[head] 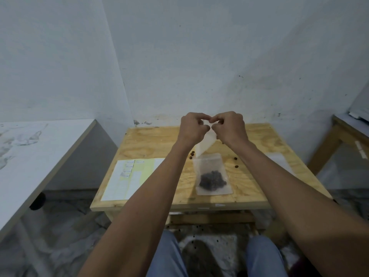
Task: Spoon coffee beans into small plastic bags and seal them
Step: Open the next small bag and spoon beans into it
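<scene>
Both hands are raised above the far half of the wooden table. My left hand and my right hand pinch the top edge of a small clear plastic bag, which hangs down between them and looks empty. Below it, flat on the table, lies a second small clear bag with a heap of dark coffee beans inside. A few loose beans are scattered on the wood on both sides of that bag. No spoon is visible.
A sheet of labels, white and pale yellow, lies on the table's left part. A white table stands to the left and another wooden table to the right. Spilled beans dot the floor near my knees.
</scene>
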Demonstrator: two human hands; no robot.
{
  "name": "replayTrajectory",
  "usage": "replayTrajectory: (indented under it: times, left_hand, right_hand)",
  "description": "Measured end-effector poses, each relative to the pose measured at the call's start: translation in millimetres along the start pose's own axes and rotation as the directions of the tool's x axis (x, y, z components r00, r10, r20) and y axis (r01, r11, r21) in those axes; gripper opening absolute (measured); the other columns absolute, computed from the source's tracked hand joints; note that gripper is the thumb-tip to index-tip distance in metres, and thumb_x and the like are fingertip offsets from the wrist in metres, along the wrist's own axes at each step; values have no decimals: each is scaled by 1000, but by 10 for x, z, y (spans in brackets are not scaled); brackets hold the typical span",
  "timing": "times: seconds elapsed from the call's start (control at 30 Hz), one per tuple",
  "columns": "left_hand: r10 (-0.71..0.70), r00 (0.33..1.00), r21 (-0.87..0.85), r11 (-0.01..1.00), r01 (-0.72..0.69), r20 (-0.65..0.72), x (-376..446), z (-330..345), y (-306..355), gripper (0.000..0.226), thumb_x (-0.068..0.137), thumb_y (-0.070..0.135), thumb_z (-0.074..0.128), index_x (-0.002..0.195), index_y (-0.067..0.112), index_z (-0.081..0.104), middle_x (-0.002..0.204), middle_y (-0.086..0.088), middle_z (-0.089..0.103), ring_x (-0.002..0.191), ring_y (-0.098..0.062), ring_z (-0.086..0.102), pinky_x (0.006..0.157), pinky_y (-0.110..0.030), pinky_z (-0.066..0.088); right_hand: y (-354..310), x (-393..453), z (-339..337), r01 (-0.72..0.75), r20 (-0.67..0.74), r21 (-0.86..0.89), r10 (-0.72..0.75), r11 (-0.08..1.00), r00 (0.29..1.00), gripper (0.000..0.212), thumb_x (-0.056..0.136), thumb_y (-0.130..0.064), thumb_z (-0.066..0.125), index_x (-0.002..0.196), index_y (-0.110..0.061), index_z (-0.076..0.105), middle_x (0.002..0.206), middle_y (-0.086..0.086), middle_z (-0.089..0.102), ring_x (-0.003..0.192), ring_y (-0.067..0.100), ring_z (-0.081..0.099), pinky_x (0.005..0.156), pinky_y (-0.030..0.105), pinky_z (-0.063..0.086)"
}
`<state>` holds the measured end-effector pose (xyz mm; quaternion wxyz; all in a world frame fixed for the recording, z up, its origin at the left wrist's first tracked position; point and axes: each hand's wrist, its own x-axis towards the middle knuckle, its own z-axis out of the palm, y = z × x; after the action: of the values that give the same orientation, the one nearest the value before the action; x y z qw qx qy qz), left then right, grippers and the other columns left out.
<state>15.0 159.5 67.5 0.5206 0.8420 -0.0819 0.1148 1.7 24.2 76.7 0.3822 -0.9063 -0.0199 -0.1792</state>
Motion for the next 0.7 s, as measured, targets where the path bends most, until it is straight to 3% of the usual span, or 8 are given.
replayTrajectory:
  times: [0.17,0.27,0.33,0.4,0.47,0.53,0.63,0.7]
  left_hand:
    - [73,997,111,991,-74,9,0,-70,107,38,78,0,63,108,19,79,60,-25,61,61,-44,63,66,-46,61]
    - [116,993,136,984,-114,-5,24,-117,152,41,76,3,60,108,21,79,62,-29,58,60,-46,60,65,-45,61]
    - [142,990,155,978,-136,-23,23,-136,156,40,76,8,60,108,22,79,66,-27,59,65,-43,62,68,-41,60]
    - [161,985,193,970,-147,-59,-4,-129,131,34,79,16,62,107,23,80,79,-16,64,69,-27,63,75,-37,56]
    - [191,976,184,968,-170,-102,-54,-119,75,26,82,21,64,103,22,80,103,-3,64,88,-13,63,83,-33,55]
    - [234,968,104,969,-224,-95,-111,-134,23,22,84,25,66,103,19,76,118,4,60,109,-10,59,84,-28,53]
    - [337,941,113,934,-339,29,-158,-173,-35,52,76,34,86,116,14,59,128,4,55,116,-7,48,84,-12,39]
    - [368,928,172,912,-373,62,-161,-157,-64,76,66,43,93,121,16,48,125,1,54,106,-7,47,77,-16,39]
  right_hand:
    - [-43,25,-36,41,-101,-33,-44,999,994,30,87,3,60,104,-12,80,110,12,72,92,27,71,74,26,51]
    - [-93,59,-31,28,-151,-33,-33,999,988,32,89,3,58,106,-12,80,117,12,70,100,26,69,75,26,50]
    - [-104,70,-30,14,-159,-5,-14,1000,987,33,89,3,57,108,-12,80,115,11,74,102,25,70,78,27,55]
    - [-101,64,-49,13,-168,26,-8,1000,986,32,89,1,58,108,-12,80,110,11,76,99,24,72,83,30,59]
    - [-75,54,-77,23,-156,62,-13,998,988,32,88,0,59,108,-12,80,107,8,78,90,21,74,84,30,60]
    - [-44,50,-117,17,-133,142,2,990,991,32,88,-1,59,109,-13,80,105,6,78,71,17,74,76,29,63]
    - [-38,55,-205,-17,-92,284,45,959,995,29,88,-2,64,110,-13,80,97,4,79,59,15,73,65,32,64]
    - [-81,47,-228,-37,-23,362,48,931,999,25,89,-3,68,109,-12,80,96,3,78,63,16,75,64,32,64]
